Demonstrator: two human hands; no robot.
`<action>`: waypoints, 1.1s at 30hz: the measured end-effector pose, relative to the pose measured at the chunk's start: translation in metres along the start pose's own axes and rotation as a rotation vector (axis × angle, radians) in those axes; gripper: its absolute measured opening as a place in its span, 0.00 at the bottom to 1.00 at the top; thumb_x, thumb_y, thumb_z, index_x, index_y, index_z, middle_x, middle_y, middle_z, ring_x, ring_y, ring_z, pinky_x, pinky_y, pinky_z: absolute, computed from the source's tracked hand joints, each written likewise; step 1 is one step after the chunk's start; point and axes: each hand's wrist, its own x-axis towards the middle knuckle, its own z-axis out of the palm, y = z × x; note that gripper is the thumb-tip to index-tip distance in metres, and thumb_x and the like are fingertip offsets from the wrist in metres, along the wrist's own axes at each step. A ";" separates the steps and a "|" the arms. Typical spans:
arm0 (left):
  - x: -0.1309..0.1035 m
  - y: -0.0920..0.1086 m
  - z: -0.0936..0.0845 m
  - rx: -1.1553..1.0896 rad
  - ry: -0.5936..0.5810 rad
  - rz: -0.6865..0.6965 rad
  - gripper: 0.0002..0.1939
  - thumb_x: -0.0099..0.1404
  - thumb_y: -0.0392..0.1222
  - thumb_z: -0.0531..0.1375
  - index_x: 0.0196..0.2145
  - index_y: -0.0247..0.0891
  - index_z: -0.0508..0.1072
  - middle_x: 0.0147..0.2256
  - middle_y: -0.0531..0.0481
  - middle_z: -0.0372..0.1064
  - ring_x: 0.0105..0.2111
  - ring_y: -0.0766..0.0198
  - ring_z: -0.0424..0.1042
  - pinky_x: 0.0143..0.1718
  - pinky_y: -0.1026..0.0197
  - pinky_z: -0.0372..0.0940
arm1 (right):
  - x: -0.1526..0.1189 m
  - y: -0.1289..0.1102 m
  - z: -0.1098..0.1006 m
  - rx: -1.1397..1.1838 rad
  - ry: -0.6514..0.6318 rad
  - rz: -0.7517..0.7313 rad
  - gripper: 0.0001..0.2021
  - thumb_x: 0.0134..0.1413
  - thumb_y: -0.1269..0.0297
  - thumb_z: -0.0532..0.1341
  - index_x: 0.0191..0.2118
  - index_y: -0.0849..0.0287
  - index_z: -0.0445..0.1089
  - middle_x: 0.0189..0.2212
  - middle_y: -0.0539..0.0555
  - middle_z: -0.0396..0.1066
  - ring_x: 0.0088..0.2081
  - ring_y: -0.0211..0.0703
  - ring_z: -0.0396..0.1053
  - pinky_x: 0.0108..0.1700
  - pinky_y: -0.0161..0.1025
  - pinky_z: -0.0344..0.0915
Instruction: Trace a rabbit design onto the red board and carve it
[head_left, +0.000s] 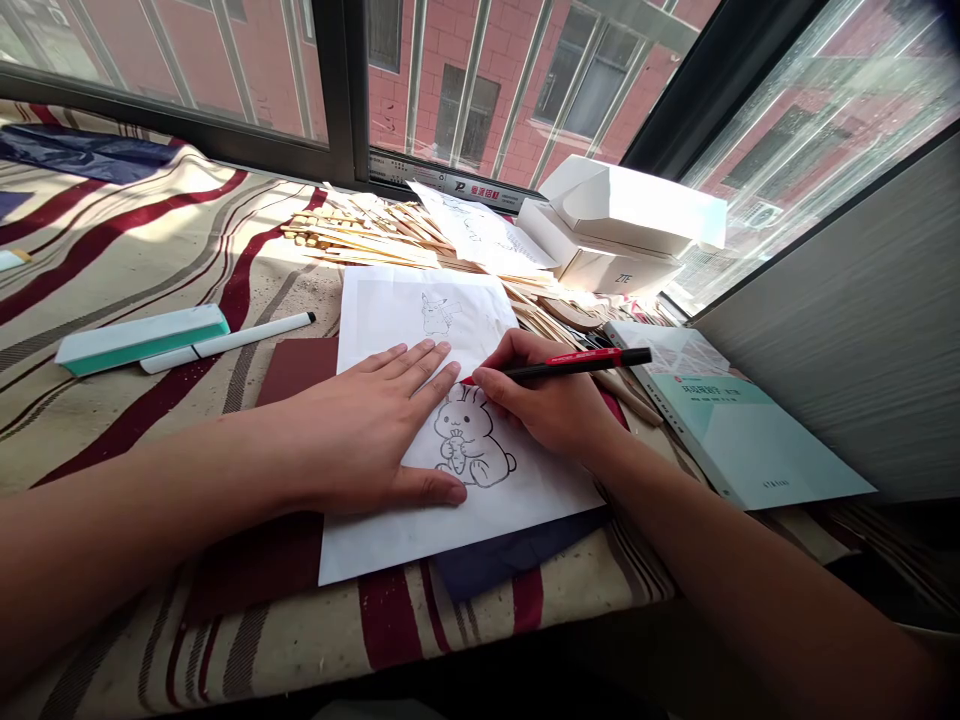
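Observation:
My left hand [382,430] lies flat on a white sheet of paper [375,540], fingers spread and pressing it down. In my right hand [540,395] is a black and red pen [585,362], held low near its tip, which touches the paper close to my left index finger. A rabbit drawing [476,440] with a carrot, partly in dark outline, sits between my hands. Higher on the sheet is a fainter drawing of an eared figure [436,315]. Beneath the paper lie a dark red board [292,375] and a dark blue cloth or sheet [517,555].
A white marker [232,342] and a white-and-teal case [142,335] lie at left on the striped cloth [180,220]. Thin wooden sticks [375,225], another drawn sheet [480,230] and a white box [615,260] stand by the window. At right is a teal-and-white book [735,420].

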 end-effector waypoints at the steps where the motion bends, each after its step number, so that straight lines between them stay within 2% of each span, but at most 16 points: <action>1: 0.000 0.000 0.000 0.005 -0.005 -0.002 0.64 0.68 0.82 0.51 0.81 0.30 0.39 0.80 0.36 0.20 0.80 0.36 0.32 0.80 0.40 0.38 | 0.000 0.000 0.000 0.014 -0.006 -0.003 0.13 0.59 0.57 0.70 0.31 0.57 0.70 0.28 0.52 0.72 0.32 0.41 0.66 0.31 0.39 0.60; 6: -0.002 0.000 0.000 -0.015 0.002 0.001 0.65 0.67 0.83 0.50 0.81 0.30 0.40 0.80 0.37 0.20 0.81 0.38 0.30 0.80 0.42 0.36 | 0.001 -0.001 0.000 0.037 -0.040 -0.018 0.15 0.58 0.53 0.73 0.31 0.57 0.71 0.27 0.51 0.72 0.32 0.41 0.66 0.32 0.39 0.61; 12: -0.001 -0.001 0.002 -0.014 0.009 0.005 0.65 0.67 0.83 0.51 0.81 0.29 0.40 0.80 0.36 0.21 0.81 0.39 0.30 0.80 0.42 0.36 | -0.001 -0.001 0.001 0.010 -0.003 -0.004 0.14 0.59 0.56 0.72 0.31 0.57 0.70 0.27 0.50 0.72 0.31 0.40 0.65 0.32 0.39 0.60; 19: -0.002 -0.003 0.004 -0.016 0.032 0.025 0.64 0.68 0.82 0.51 0.81 0.28 0.43 0.80 0.34 0.22 0.81 0.38 0.31 0.80 0.41 0.37 | 0.000 -0.001 0.001 0.051 -0.041 -0.057 0.16 0.58 0.54 0.74 0.30 0.57 0.70 0.26 0.48 0.72 0.31 0.39 0.66 0.34 0.39 0.62; 23: -0.001 -0.002 0.002 -0.004 0.015 0.017 0.64 0.68 0.82 0.51 0.81 0.29 0.41 0.79 0.35 0.20 0.81 0.40 0.30 0.80 0.41 0.36 | 0.000 -0.003 0.000 0.036 -0.050 -0.025 0.16 0.58 0.53 0.74 0.31 0.57 0.71 0.26 0.49 0.72 0.31 0.40 0.66 0.33 0.39 0.62; 28: -0.002 -0.003 0.002 -0.034 0.048 0.028 0.64 0.68 0.82 0.52 0.81 0.29 0.43 0.80 0.34 0.24 0.80 0.35 0.35 0.79 0.40 0.39 | -0.001 -0.002 0.000 -0.001 -0.021 0.027 0.13 0.60 0.56 0.70 0.31 0.56 0.69 0.27 0.50 0.72 0.31 0.41 0.66 0.31 0.39 0.61; 33: -0.002 -0.003 0.003 -0.032 0.037 0.014 0.64 0.67 0.82 0.52 0.81 0.30 0.43 0.80 0.36 0.24 0.80 0.35 0.35 0.79 0.42 0.39 | -0.001 0.002 -0.002 0.013 -0.008 0.052 0.12 0.61 0.58 0.69 0.31 0.56 0.69 0.26 0.50 0.72 0.30 0.40 0.66 0.31 0.39 0.61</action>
